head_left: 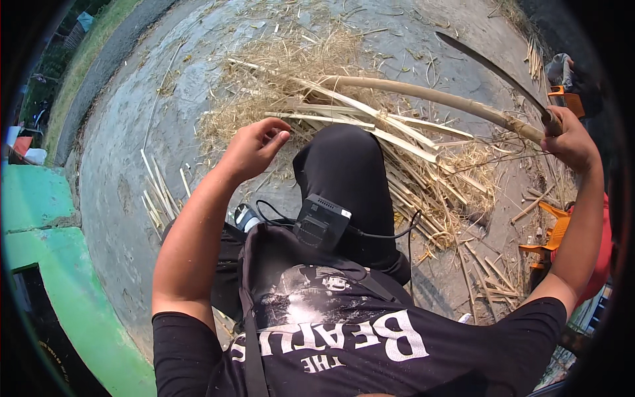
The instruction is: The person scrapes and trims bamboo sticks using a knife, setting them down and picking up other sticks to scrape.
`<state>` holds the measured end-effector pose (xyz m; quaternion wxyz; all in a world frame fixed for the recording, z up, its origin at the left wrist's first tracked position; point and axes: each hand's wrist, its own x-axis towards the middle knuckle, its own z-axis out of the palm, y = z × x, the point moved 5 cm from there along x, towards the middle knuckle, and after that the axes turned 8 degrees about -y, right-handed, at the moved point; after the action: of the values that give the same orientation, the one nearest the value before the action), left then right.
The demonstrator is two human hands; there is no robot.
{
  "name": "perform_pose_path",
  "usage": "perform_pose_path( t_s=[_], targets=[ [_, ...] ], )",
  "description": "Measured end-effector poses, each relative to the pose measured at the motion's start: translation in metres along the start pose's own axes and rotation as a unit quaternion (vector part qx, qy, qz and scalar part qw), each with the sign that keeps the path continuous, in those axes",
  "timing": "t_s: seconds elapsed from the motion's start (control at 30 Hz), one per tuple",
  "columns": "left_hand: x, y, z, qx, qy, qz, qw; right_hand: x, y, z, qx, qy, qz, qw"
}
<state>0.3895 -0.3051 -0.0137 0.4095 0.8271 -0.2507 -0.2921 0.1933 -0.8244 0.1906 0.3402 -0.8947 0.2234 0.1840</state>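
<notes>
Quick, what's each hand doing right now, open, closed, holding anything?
Left hand: half-open, fingers loosely curled, nothing visible in it.
Right hand: closed, holding a long-bladed knife.

- Head view: worn on the head, facing steeply down past the black shirt (pixel 380 311), which is nearest.
- Ground (pixel 116 198) lies farther off.
- Its wide fisheye takes in the left hand (pixel 256 147) and right hand (pixel 573 142).
</notes>
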Motion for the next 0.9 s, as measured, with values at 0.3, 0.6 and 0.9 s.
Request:
perform_pose_path(
  t_s=[0.3,0.6,0.9],
  targets=[
    [0.05,0.104,-0.008,0.293,0.242,0.277,0.882,-0.057,0.053,-0.015,0.205,0.048,-0.05,0.976],
    [0.053,0.15,-0.049,0.482,0.286,0.327,0.761,-0.015,0.009,0.044,0.243,-0.068,-0.122,0.96],
    [-0.019,0.094,-0.13,0.563,0.127,0.091,0.811,0.056,0.004,0.006,0.073,0.102,-0.171,0.977]
  ],
)
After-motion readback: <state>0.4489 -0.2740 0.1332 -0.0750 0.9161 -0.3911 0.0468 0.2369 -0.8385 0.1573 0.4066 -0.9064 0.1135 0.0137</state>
